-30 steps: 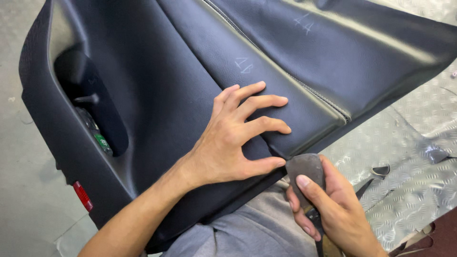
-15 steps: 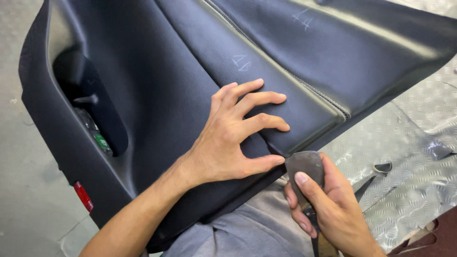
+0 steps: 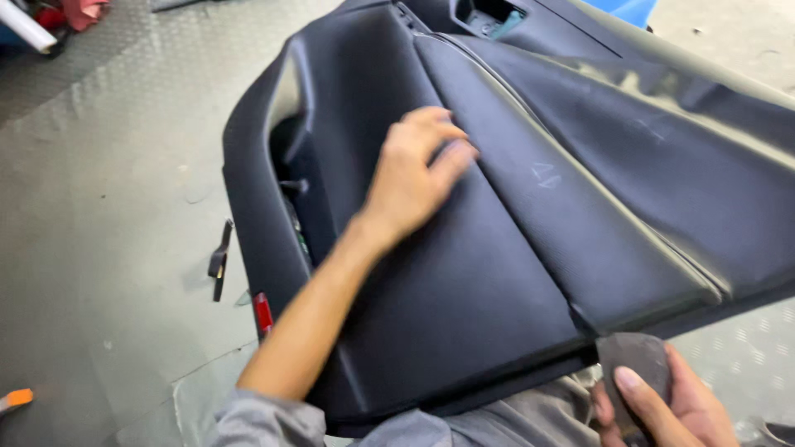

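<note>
On door panel (image 3: pixel 464 273) left hand (image 3: pixel 414 178) flat, right hand (image 3: pixel 662 406) gripping grey pad (image 3: pixel 633 360) at edge

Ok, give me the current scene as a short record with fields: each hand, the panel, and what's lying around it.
left hand: on the dark upholstered door panel, fingers curled, blurred
right hand: grips a dark grey pad-like tool at the panel's lower edge
panel: rests across the person's lap, grey trousers under it; a faint chalk mark on the covering
panel side: red reflector, open pocket recess
floor: grey, a small black strip beside the panel
</note>
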